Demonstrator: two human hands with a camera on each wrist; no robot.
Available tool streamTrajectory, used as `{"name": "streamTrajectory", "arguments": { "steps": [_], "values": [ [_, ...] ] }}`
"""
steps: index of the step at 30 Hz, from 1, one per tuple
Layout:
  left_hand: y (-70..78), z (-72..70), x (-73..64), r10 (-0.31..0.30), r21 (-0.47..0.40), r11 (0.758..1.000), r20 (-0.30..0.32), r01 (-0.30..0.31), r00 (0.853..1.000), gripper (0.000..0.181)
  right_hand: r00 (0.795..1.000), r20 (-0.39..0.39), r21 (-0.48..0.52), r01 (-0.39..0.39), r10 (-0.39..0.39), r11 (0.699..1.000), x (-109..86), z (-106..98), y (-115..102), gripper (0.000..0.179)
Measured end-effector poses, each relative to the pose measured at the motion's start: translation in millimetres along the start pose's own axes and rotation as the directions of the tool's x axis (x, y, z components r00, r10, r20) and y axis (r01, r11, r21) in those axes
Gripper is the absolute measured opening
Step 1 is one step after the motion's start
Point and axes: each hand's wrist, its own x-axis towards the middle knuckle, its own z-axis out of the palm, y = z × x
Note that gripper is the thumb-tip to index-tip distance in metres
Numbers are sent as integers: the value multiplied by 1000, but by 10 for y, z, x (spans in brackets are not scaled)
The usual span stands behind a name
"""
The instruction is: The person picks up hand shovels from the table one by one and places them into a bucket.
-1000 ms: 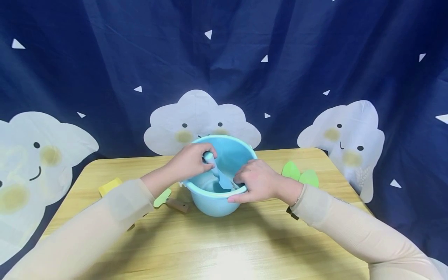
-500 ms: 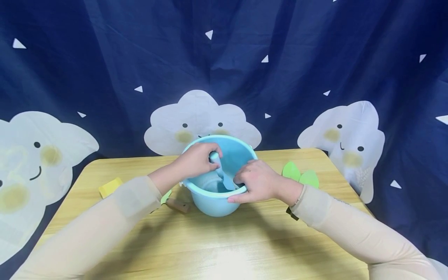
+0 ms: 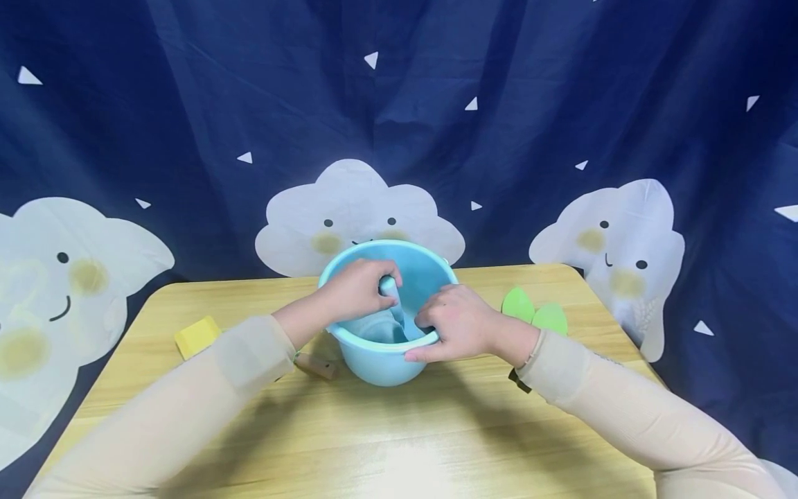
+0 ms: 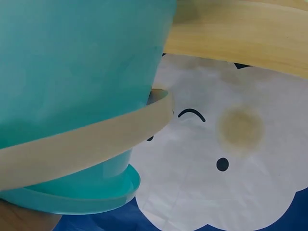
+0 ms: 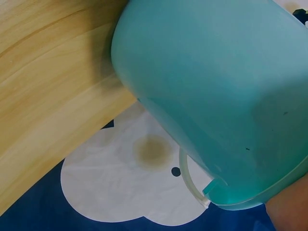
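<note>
A light blue bucket stands upright on the table. My left hand reaches over its rim and holds a light blue toy shovel by the handle. The shovel slants down inside the bucket, its lower end partly hidden by the near rim. My right hand grips the bucket's right rim, thumb outside and fingers inside, where their tips are hidden. In the left wrist view the bucket's pale carrying handle hangs across its side. From the right wrist only the bucket's outer wall and a bit of hand show.
Left on the wooden table lies a yellow block-like piece. A brown wooden handle lies beside the bucket, partly under the left arm. Two green leaf shapes lie to the right. A dark blue curtain hangs behind.
My left hand has moved right and slightly down with the toy shovel, deeper into the bucket. My right hand and the bucket have stayed in place.
</note>
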Motion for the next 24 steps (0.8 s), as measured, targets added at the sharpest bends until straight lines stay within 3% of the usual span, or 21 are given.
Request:
{"name": "streamTrajectory", "arguments": {
  "steps": [14, 24],
  "values": [
    [13, -2, -12, -27, 5, 1000, 16, 26, 1000, 21, 1000, 8, 7, 0, 0, 1000, 5, -23, -11, 66],
    [-2, 20, -20, -92, 105, 991, 87, 83, 992, 9, 1000, -14, -2, 3, -3, 1000, -2, -1, -13, 67]
  ]
}}
